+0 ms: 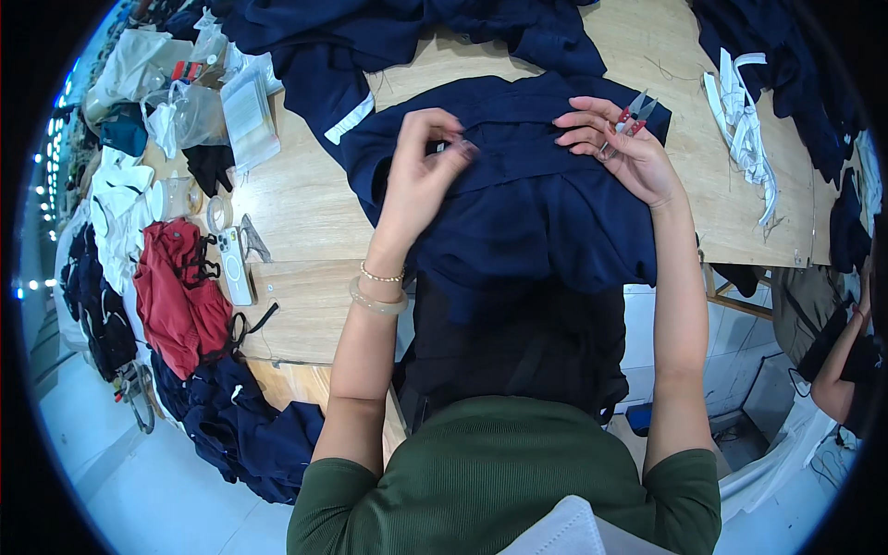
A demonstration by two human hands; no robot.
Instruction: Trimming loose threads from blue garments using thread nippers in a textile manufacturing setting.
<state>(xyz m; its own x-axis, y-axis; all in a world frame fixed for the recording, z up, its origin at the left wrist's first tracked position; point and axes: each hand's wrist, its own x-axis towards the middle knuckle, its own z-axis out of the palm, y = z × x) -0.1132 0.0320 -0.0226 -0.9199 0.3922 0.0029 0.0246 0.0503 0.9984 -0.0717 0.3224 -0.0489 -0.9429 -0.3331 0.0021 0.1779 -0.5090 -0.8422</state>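
Note:
A dark navy garment with a stitched waistband-like seam lies across the table edge and hangs over my lap. Above its left part, my left hand is raised with thumb and fingertips pinched together. Its fingertips are slightly blurred, and I cannot make out what is between them. Small red-handled thread snips sit in my right hand, their blades pointing up and away. The fingers of that hand stretch leftward over the garment's upper right part.
More navy garments lie at the back. White fabric strips rest on the right. Along the left are a phone, a tape roll, a red cloth bag and plastic bags. Another person's arm shows far right.

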